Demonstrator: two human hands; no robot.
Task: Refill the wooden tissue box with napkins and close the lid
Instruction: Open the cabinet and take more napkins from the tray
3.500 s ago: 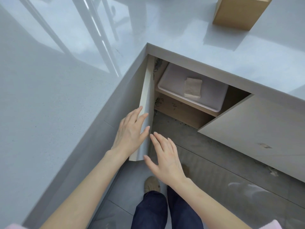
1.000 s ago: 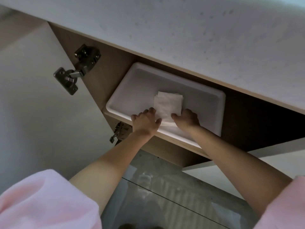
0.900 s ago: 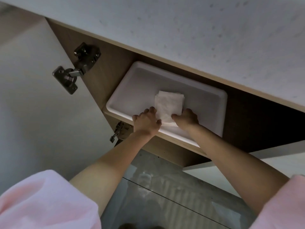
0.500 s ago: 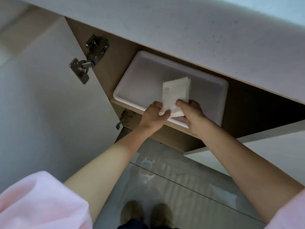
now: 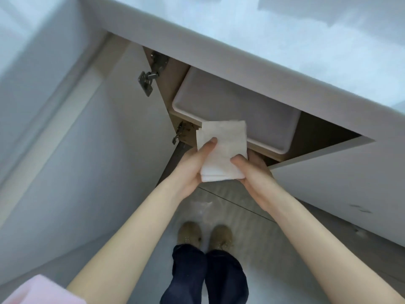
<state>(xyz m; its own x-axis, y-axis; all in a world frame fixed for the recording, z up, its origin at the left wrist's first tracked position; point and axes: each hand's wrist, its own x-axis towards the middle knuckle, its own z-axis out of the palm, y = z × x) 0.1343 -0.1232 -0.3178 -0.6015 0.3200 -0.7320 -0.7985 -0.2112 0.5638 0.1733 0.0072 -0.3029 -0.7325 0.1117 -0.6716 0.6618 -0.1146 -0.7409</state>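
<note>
below the counter [image 5: 252, 47], napkins [image 5: 221, 148] (both hands gripping).

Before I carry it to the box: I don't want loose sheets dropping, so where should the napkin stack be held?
Hold the napkin stack at its near end, from both sides: left hand and right hand with thumbs on top, fingers beneath. It is flat and floppy, and pinching across the layers should keep them together.
</note>
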